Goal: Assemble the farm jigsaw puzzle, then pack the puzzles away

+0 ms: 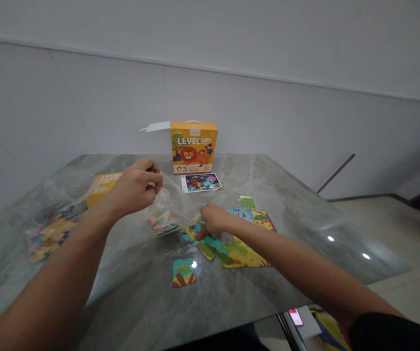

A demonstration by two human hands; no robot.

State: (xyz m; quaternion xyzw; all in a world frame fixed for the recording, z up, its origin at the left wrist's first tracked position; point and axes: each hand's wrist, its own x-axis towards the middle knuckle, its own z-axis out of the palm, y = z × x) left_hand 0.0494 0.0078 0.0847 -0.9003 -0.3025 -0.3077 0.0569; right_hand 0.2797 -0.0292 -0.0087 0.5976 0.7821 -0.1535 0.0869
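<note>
My left hand is closed on the upper edge of a clear plastic bag, holding it up over the table. Puzzle pieces show through its lower part. Low over the table, my right hand has its fingers bent down at several loose puzzle pieces; whether it grips one is hidden. Under and beyond my right forearm lies a partly joined jigsaw puzzle in yellow, green and blue. One single piece with a green animal lies nearer me, and another green piece lies behind the puzzle.
An orange "LEVEL UP!" box stands at the back with its side flap out. A colourful picture card lies before it. At left are a smaller orange box and another bag of pieces. A wall runs behind the grey table.
</note>
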